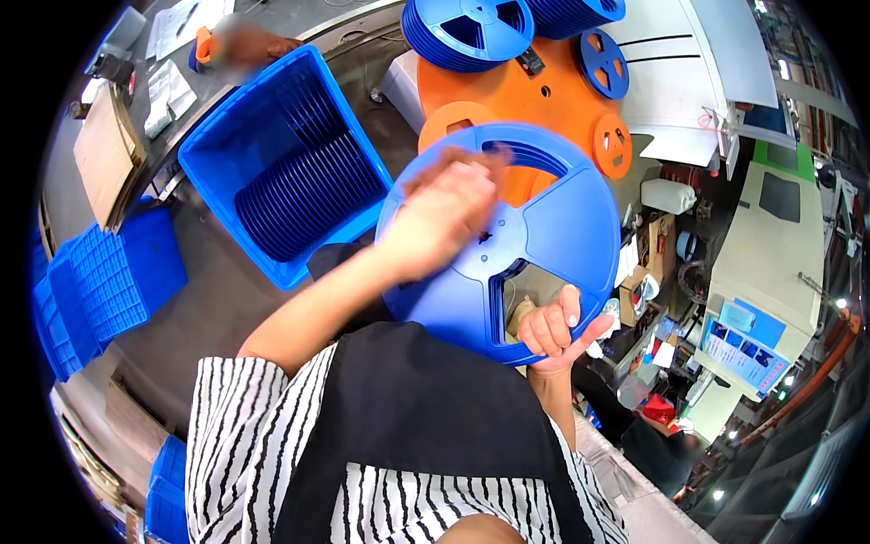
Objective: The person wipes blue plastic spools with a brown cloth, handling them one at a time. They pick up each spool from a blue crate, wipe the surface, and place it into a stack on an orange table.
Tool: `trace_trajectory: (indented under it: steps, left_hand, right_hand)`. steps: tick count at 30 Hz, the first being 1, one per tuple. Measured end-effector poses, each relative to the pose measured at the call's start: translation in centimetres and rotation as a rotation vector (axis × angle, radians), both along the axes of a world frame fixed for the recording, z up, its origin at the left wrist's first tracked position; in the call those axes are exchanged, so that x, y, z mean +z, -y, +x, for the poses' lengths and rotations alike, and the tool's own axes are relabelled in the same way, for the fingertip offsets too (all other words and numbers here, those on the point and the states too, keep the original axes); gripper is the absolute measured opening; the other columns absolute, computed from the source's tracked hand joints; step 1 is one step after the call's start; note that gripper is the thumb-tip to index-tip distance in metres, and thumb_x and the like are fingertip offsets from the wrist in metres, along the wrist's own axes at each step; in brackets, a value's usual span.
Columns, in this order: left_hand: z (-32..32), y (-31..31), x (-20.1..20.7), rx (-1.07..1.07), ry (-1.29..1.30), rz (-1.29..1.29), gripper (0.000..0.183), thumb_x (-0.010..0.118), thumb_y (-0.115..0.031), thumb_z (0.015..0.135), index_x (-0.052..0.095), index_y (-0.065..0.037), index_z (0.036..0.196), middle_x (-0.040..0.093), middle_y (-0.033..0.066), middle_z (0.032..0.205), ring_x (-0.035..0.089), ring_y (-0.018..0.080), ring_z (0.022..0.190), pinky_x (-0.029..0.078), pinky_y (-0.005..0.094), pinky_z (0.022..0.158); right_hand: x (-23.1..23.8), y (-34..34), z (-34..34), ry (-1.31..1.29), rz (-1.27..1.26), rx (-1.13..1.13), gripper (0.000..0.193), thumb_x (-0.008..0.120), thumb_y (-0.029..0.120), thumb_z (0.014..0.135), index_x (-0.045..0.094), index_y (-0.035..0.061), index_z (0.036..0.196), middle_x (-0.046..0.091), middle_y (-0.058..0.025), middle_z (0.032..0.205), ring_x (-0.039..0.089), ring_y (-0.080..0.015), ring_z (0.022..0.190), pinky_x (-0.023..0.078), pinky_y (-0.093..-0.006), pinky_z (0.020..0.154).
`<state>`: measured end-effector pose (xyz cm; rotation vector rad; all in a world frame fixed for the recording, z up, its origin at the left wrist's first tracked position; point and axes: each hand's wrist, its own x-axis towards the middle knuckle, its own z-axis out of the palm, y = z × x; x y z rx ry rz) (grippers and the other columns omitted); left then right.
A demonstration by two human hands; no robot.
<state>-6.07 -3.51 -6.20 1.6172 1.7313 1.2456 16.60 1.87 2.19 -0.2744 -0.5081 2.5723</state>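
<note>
A stack of blue plastic reels (pixel 569 222), with wide cut-out windows and a small hub hole, is in front of my chest. My right hand (pixel 555 331) grips its near right rim, fingers curled over the edge by a window and thumb stretched outward. Over the upper left of the top reel is my left hand (pixel 444 213), smeared by motion; its fingers are too blurred to read, and I cannot tell whether it touches the reel. To the left, a blue crate (pixel 222 159) holds a long row of dark blue reels (pixel 308 199) standing on edge.
Beyond the reels is an orange round table (pixel 566 91) bearing more blue reel stacks (pixel 467 32), a single blue reel (pixel 604 63) and an orange disc (pixel 613 145). Cardboard sheets (pixel 107 154) lie on the left bench. Another person (pixel 666 453) is at lower right.
</note>
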Motion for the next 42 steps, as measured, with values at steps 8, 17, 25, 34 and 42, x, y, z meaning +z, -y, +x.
trace_trajectory:
  steps: [8,17,25,34,42]
  left_hand:
    - [0.3,1.6,-2.5,-0.243,0.155,-0.234,0.046,0.05,-0.015,0.086,0.052,-0.002,0.13,0.053,0.0185,0.131,0.046,0.0323,0.128,0.033,0.0416,0.11]
    - [-3.1,6.8,-3.1,-0.469,-0.276,0.033,0.071,0.067,-0.021,0.071,0.046,-0.001,0.136,0.048,0.0141,0.138,0.038,0.0323,0.135,0.032,0.0467,0.11]
    - [-2.4,6.9,-3.4,-0.464,-0.312,0.105,0.049,0.062,-0.012,0.074,0.054,-0.002,0.121,0.06,0.0118,0.116,0.057,0.0292,0.115,0.051,0.0342,0.09]
    - [-3.3,15.2,-4.0,0.394,1.541,-0.35,0.059,0.073,-0.01,0.079,0.043,0.0,0.129,0.058,0.0133,0.117,0.058,0.025,0.111,0.046,0.0399,0.097]
    - [-5.4,18.3,-6.2,0.461,1.726,-0.208,0.067,0.075,-0.009,0.074,0.04,-0.003,0.132,0.057,0.0125,0.116,0.058,0.0277,0.11,0.049,0.0438,0.096]
  right_hand:
    - [-0.9,-0.5,1.6,0.008,-0.102,-0.129,0.044,0.061,0.05,0.089,0.041,0.0108,0.087,0.035,0.0068,0.049,0.035,-0.0031,0.037,0.029,-0.0205,0.041]
    - [-0.4,-4.8,1.7,-0.124,-0.28,-0.28,0.04,0.064,0.042,0.09,0.042,0.0083,0.092,0.038,0.0053,0.053,0.038,-0.0037,0.041,0.029,-0.0202,0.043]
    - [2.0,-7.5,-0.9,0.553,0.153,-0.224,0.07,0.055,0.057,0.089,0.047,-0.0031,0.124,0.061,-0.008,0.086,0.059,-0.0186,0.076,0.05,-0.0309,0.067]
    - [0.4,-6.9,0.4,0.882,0.298,-0.15,0.045,0.049,0.044,0.097,0.053,0.0028,0.115,0.063,-0.0101,0.078,0.062,-0.0199,0.064,0.052,-0.032,0.059]
    - [-0.8,-5.7,-0.3,1.012,0.13,-0.228,0.039,0.049,0.044,0.097,0.055,0.0077,0.108,0.062,-0.0078,0.08,0.061,-0.0172,0.065,0.05,-0.0288,0.056]
